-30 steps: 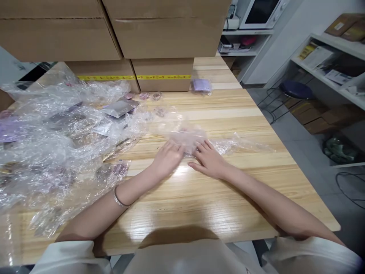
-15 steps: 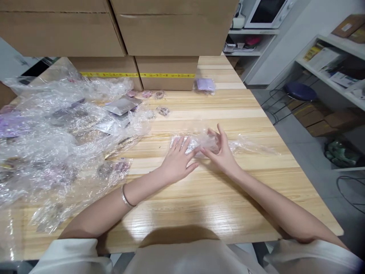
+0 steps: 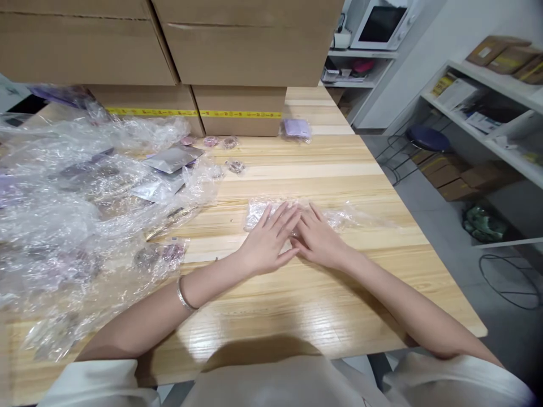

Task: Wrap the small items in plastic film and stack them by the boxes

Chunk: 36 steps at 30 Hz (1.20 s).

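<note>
A crinkled clear plastic bag lies flat on the wooden table in front of me, its thin end trailing off to the right. My left hand rests on it with the fingers stretched out. Beside it, my right hand also lies flat on the plastic, fingers extended, its fingertips meeting those of the left. Both palms hide the middle of the bag, and whatever may be inside cannot be made out.
A heap of clear plastic packaging with silver pouches covers the table's left side. Cardboard boxes stack at the back. A purple packet and small wrapped items lie near them. Right of the table stands a stool.
My right hand has gone from a raised, curled grasp of the plastic to lying flat on it, against my left hand. The view has shifted slightly to the right.
</note>
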### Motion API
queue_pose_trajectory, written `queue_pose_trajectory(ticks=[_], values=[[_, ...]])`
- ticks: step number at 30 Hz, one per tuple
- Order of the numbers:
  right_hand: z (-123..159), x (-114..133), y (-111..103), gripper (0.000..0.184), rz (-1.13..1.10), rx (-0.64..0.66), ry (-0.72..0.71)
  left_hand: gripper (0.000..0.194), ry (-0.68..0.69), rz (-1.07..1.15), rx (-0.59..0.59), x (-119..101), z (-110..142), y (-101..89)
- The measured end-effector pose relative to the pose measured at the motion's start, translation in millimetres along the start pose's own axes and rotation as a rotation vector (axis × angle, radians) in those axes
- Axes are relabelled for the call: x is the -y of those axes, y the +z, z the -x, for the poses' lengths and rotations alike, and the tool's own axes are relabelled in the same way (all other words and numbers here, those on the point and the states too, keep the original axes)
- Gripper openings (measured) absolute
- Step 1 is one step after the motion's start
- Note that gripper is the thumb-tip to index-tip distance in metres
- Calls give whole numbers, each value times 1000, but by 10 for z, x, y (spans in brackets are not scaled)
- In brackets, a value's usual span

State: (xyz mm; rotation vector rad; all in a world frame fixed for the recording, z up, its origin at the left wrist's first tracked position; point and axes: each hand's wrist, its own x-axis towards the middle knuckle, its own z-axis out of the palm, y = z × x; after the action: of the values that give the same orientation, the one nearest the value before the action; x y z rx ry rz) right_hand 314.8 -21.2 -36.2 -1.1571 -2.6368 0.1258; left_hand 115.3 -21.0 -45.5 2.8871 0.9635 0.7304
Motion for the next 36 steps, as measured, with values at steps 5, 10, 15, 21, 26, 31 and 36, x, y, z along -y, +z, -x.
queue_pose_trajectory(ticks=[5, 10, 15, 21, 26, 31, 36], values=[[390, -124, -211, 77, 34, 3, 174, 62, -101, -59, 254, 37, 85, -25], [660, -587, -418, 83, -40, 37, 539, 60, -113, -75, 310, 35, 70, -61], [597, -615, -736, 44, -484, 278, 718, 59, -109, -53, 309, 52, 24, -57], [59, -358, -810, 32, -978, 209, 554, 51, -67, -47, 299, 100, 5, -73], [-562, -240, -468, 17, -1223, 217, 429, 50, -43, -46, 294, 137, 15, -74], [-902, -284, -192, 16, -1350, 348, 425, 35, 26, -120, 247, 189, 61, -88], [-1023, -381, -129, 16, -1312, 499, 369, 24, 383, -221, 103, 221, 125, -229]])
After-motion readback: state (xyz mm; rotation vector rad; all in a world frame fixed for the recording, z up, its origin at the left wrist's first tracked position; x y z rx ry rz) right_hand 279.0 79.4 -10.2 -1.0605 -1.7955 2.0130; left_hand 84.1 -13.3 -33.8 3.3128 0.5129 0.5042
